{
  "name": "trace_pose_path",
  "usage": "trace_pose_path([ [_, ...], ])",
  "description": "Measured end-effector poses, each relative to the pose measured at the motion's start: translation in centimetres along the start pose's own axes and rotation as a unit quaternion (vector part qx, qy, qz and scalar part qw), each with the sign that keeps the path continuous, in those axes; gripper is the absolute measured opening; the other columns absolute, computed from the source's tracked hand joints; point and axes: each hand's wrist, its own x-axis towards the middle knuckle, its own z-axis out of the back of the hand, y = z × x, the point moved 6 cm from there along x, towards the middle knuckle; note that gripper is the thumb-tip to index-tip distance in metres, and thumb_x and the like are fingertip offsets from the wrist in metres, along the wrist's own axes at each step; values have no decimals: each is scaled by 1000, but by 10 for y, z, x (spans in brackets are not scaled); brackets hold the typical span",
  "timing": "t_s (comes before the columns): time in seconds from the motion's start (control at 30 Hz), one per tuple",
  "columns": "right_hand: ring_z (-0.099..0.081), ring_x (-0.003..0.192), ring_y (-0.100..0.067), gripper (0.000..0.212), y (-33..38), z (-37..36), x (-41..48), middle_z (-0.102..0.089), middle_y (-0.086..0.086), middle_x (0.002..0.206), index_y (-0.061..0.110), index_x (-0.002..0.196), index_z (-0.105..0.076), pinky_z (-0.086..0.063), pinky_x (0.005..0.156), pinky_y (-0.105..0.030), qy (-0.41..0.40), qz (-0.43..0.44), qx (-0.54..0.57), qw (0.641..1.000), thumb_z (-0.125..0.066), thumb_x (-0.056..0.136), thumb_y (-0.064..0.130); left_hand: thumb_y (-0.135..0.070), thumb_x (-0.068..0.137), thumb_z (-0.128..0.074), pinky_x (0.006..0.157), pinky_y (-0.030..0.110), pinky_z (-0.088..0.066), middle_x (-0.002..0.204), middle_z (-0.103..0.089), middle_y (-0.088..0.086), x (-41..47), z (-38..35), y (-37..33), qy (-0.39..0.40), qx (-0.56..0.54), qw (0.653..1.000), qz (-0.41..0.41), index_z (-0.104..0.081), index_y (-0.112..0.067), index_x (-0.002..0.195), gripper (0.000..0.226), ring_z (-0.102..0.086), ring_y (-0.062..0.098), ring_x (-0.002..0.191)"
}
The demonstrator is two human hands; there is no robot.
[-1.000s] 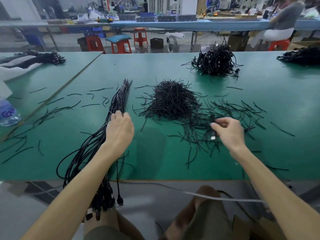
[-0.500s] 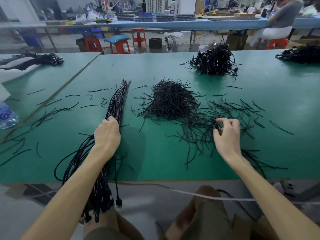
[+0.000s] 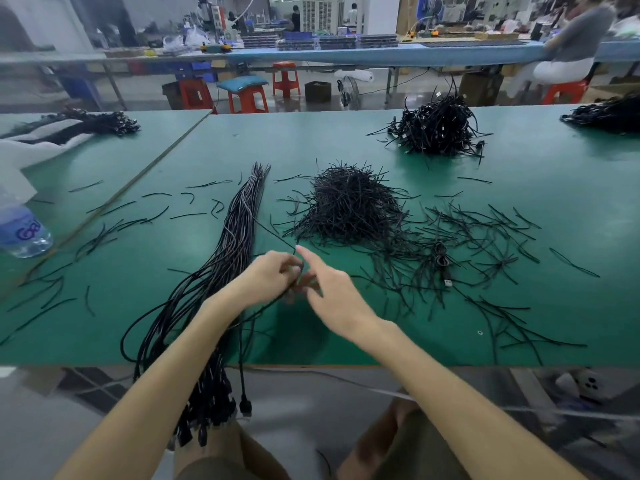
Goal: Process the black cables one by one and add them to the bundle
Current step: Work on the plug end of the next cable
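A long bundle of black cables [image 3: 239, 237] lies on the green table [image 3: 346, 351], and its connectors hang over the front edge. Just right of the bundle my left hand [image 3: 270, 280] pinches a single black cable [image 3: 273, 234] in curled fingers. That cable's plug [image 3: 245, 407] dangles below the edge. My right hand [image 3: 329, 292] meets the left at the cable with its index finger straight. Blur hides whether its other fingers grip. A coiled cable with a USB plug [image 3: 440, 259] lies among loose ties to the right.
A heap of black ties [image 3: 349, 202] sits mid-table, with a pile of coiled cables [image 3: 436, 129] behind it and another [image 3: 606, 114] far right. Loose ties scatter left and right. A water bottle [image 3: 20, 230] stands at the left edge. A seated person works at the far bench.
My right hand left the tie scatter on the right and came to the left hand; the coiled cable stays on the table. My left hand lifted off the bundle and now pinches one cable.
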Motion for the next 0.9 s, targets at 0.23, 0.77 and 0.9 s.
trace_pose_path([
  [0.23, -56, 112, -26, 49, 5, -25, 9, -57, -5, 121, 19, 145, -48, -47, 99, -43, -17, -22, -30, 999, -53, 98, 8, -11, 108, -43, 56, 33, -49, 57, -59, -1, -27, 5, 16, 84, -108, 990, -13, -71, -19, 112, 30, -58, 21, 52],
  [0.77, -54, 80, -15, 27, -7, 0, -11, -56, 8, 89, 19, 87, -55, -50, 75, -42, -119, -38, -11, 992, -54, 103, 40, -47, 106, -47, 54, 24, -47, 63, -62, 1, -12, 3, 12, 49, -188, 981, -3, -75, -10, 82, 52, -54, 18, 53],
  [0.9, -49, 71, -9, 32, 1, 0, -21, -51, 11, 77, 24, 76, -49, -42, 65, -27, -136, -8, 23, 990, -60, 101, 40, -51, 105, -42, 53, 25, -49, 68, -63, 8, -9, 6, 36, -22, -294, 955, 46, -75, -3, 93, 59, -59, 20, 58],
])
